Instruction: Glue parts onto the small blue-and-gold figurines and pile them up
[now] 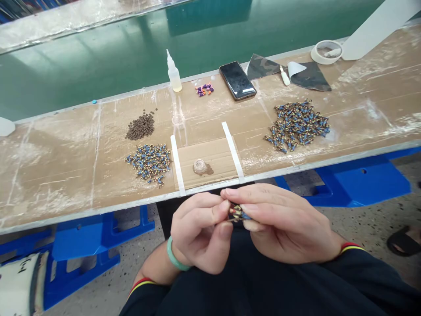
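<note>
A small painted figurine [237,212], blue, yellow and dark with a touch of red, is held in front of my body, just off the table's front edge. My right hand [289,221] pinches its blue end between thumb and fingers. Closed at the figurine's other end is my left hand [200,232], thumb against forefinger; a thin dark edge shows at those fingertips, too small to make out. Similar figurines form a left pile [149,162] and a larger right pile [299,123]. Small brown discs [141,126] lie behind the left pile.
On a taped cardboard piece [217,151] sits a small clear dish [200,166]. Along the back stand a dropper bottle [174,74], purple-orange pieces [204,90], a phone [237,80], a small white tube [284,76] and a tape roll [326,52]. Blue stools [362,180] are below the table.
</note>
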Tool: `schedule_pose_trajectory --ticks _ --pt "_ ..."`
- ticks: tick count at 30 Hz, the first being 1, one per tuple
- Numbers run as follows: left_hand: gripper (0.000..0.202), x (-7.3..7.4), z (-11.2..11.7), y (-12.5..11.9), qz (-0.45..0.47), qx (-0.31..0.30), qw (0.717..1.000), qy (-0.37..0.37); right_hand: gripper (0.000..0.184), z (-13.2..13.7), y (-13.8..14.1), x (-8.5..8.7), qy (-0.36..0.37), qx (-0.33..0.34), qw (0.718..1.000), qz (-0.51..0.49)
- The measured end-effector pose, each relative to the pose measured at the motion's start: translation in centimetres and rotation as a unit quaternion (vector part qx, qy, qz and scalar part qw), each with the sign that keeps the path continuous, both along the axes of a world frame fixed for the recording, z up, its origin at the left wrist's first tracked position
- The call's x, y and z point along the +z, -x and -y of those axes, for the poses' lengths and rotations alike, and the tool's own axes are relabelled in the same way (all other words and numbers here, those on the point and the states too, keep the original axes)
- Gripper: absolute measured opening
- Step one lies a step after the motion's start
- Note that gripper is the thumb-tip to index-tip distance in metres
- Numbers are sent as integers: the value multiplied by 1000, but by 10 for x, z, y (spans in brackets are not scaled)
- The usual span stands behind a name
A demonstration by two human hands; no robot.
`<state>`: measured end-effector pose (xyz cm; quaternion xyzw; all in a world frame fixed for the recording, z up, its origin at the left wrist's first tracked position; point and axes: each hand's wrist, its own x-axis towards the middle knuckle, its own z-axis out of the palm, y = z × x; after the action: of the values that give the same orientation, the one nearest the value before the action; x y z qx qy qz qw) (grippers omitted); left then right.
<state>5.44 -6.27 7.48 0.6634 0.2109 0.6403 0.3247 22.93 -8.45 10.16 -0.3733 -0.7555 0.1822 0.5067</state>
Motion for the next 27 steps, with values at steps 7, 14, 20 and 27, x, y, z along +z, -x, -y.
schedule_pose_trajectory --ticks 7,14,20,27 --pt "24 -2 -1 -2 -4 11 1000 -7 30 -6 1 -4 -87 28 995 44" --pt "26 -12 0 -1 10 -1 1000 1 19 -13 7 -4 -192 25 980 51" --pt "24 -12 -2 -4 6 3 1000 -10 17 -14 9 -11 -210 27 976 44" --pt "24 -12 -2 -3 -16 10 1000 -3 15 -16 12 -15 -215 -7 976 32"
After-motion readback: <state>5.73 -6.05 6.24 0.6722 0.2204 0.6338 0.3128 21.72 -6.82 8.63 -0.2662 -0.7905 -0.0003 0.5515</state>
